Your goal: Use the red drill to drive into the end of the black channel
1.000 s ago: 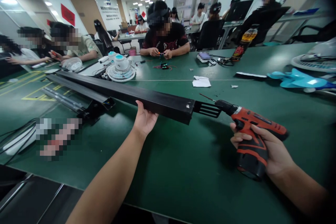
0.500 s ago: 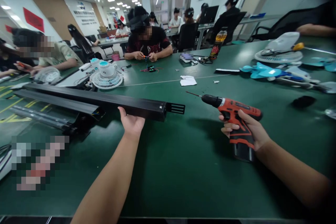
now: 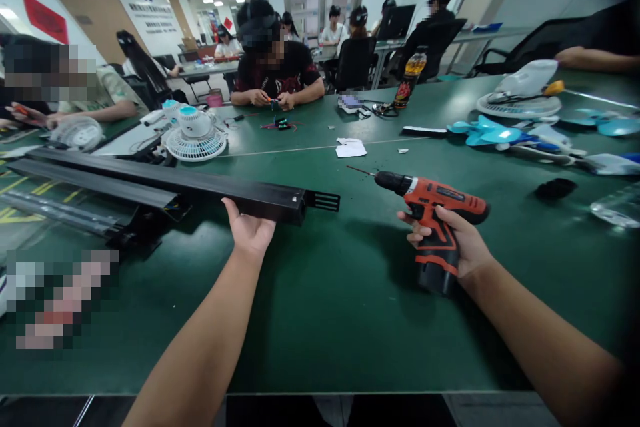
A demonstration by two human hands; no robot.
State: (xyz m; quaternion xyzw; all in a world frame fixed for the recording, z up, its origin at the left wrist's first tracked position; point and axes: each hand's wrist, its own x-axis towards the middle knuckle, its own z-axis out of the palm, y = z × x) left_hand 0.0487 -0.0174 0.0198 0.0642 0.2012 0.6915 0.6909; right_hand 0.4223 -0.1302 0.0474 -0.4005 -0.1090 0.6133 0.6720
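Observation:
My left hand (image 3: 250, 227) supports a long black rectangular housing (image 3: 260, 195) from below near its right end; the thumb lies along its near side and the other fingers are hidden under it. A slotted black bracket (image 3: 324, 201) juts out of that end. In my right hand (image 3: 457, 240) is a red and black cordless drill (image 3: 430, 207), gripped by the handle with fingers wrapped round it. Its long thin bit (image 3: 359, 171) points left towards the bracket, apart from it. Other black housing parts (image 3: 95, 185) lie on the left.
The green table (image 3: 320, 320) bears a white fan part (image 3: 195, 137), paper scraps (image 3: 351, 148), a drink bottle (image 3: 411, 80), blue fan blades (image 3: 485, 131), a fan grille (image 3: 520, 105) and a black lump (image 3: 555, 188). Across it a co-worker (image 3: 275, 63) handles small wired parts.
The view has shifted slightly, showing the table's near edge. My right hand has brought the drill a little left, its handle more upright. My left hand keeps its hold on the black housing.

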